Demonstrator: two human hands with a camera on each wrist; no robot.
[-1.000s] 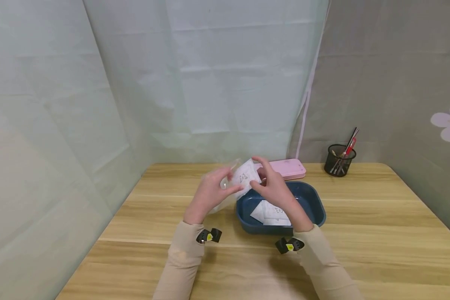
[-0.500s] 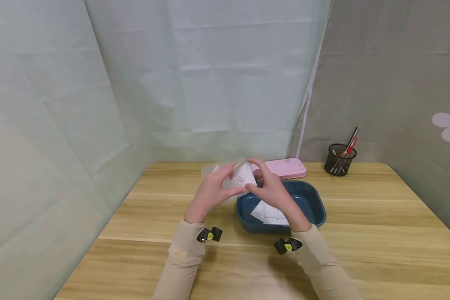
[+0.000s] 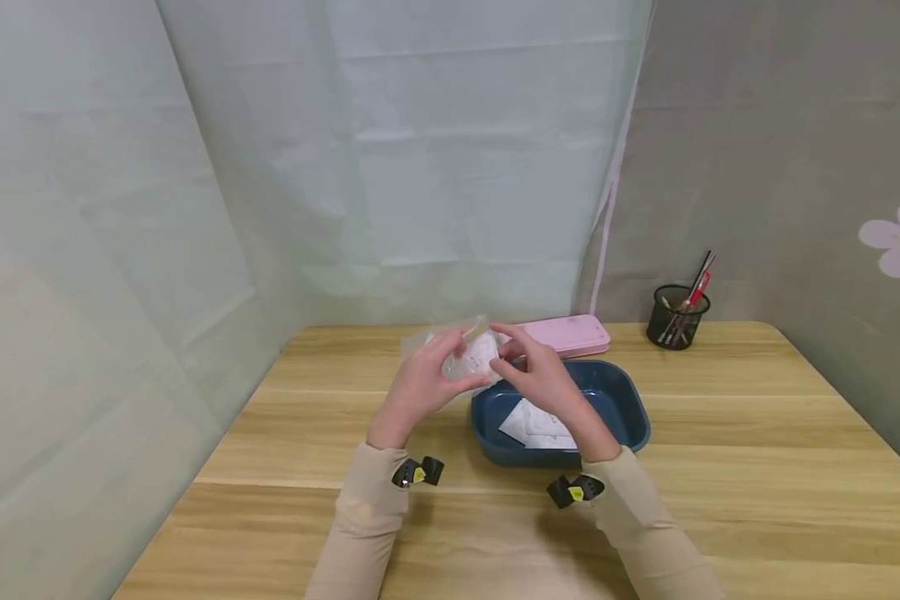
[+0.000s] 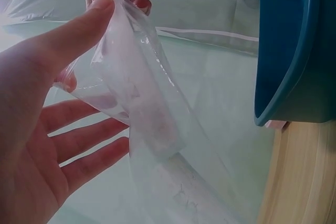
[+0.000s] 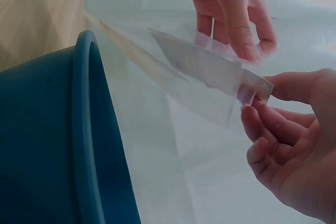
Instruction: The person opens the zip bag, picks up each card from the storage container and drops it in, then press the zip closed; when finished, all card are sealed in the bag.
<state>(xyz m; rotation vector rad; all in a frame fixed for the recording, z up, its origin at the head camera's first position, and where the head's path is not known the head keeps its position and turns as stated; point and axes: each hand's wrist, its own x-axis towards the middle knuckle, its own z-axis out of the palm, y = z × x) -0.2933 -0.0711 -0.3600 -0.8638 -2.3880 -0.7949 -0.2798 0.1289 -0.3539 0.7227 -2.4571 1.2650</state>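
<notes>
My left hand (image 3: 418,379) pinches the mouth of a clear plastic bag (image 4: 173,85) between thumb and fingers. With thumb and fingertips, my right hand (image 3: 542,377) grips the edge of a flat white packet (image 5: 197,65), most of which lies within the bag. Another white packet (image 4: 184,187) with a small printed figure shows lower in the bag in the left wrist view. Both hands are held above the table, by the left end of a dark blue tub (image 3: 525,458). Inside the tub lie several white packets (image 3: 546,423), partly covered by my right forearm.
Behind the tub lies a pink case (image 3: 570,333), partly hidden by my right hand. A black mesh pen holder (image 3: 675,321) with pens stands at the back right. Pale cloth (image 3: 480,167) hangs behind the wooden table (image 3: 757,483).
The white packet in my right hand has moved left and deeper into the bag, and less of it shows. My right hand has come closer to the left; the tub stays put.
</notes>
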